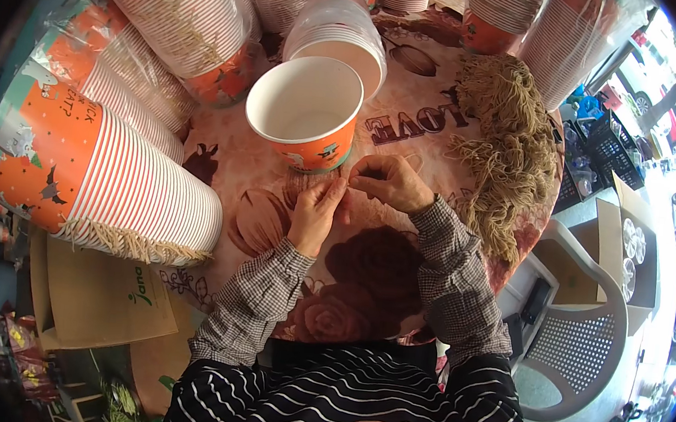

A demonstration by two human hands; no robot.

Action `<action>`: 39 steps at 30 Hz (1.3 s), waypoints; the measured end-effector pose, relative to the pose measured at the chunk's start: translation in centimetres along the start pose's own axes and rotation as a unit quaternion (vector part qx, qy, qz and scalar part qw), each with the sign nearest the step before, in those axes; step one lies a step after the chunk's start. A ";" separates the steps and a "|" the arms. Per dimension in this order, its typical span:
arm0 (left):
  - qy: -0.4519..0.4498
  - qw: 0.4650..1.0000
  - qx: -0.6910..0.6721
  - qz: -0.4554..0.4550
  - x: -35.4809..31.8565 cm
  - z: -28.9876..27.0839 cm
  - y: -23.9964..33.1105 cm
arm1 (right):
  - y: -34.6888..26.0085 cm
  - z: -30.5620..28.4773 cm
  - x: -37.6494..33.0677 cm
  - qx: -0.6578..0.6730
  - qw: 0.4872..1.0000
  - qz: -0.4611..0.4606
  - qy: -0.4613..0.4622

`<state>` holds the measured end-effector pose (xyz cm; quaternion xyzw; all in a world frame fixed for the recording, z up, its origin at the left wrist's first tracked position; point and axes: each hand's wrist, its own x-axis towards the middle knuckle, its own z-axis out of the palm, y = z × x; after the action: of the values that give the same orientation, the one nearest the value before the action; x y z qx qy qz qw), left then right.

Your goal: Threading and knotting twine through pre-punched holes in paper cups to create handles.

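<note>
An orange paper cup (pixel 306 112) with a white inside stands upright on the round table (pixel 374 254), just beyond my hands. My left hand (pixel 315 213) and my right hand (pixel 389 181) meet below the cup's base, fingertips pinched together on a thin tan string (pixel 350 181). The string is small and partly hidden by my fingers. A heap of tan strings (pixel 504 153) lies to the right of my right hand.
Long stacks of orange-and-white cups (pixel 115 183) lie on their sides at the left and back, some in plastic sleeves. A stack of white lids (pixel 339 30) rests behind the cup. A grey plastic chair (pixel 575 344) and a cardboard box (pixel 628 252) stand at the right.
</note>
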<state>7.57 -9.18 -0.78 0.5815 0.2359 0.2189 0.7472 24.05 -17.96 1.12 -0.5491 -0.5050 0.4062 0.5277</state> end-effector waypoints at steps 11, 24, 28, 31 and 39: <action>0.080 0.959 0.194 0.188 0.5 -0.8 -0.2 | 0.8 0.3 0.3 -0.078 0.996 -0.044 0.019; 0.096 0.927 0.286 0.223 0.7 -1.3 -0.1 | 0.2 0.4 0.1 -0.129 0.991 -0.024 0.039; 0.093 0.908 0.317 0.257 0.9 -1.3 -0.4 | 0.6 0.4 0.2 -0.124 0.989 -0.059 0.053; 0.101 0.901 0.315 0.281 0.8 -1.2 -0.2 | 0.9 0.6 0.3 -0.128 0.988 -0.055 0.070; 0.117 0.821 0.404 0.386 0.5 -0.5 1.0 | 0.2 0.3 0.0 -0.107 0.991 -0.022 0.081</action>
<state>7.58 -8.28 0.08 0.8448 0.1454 0.4409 0.2662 23.82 -17.86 0.91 -0.6223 -0.5129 0.2921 0.5141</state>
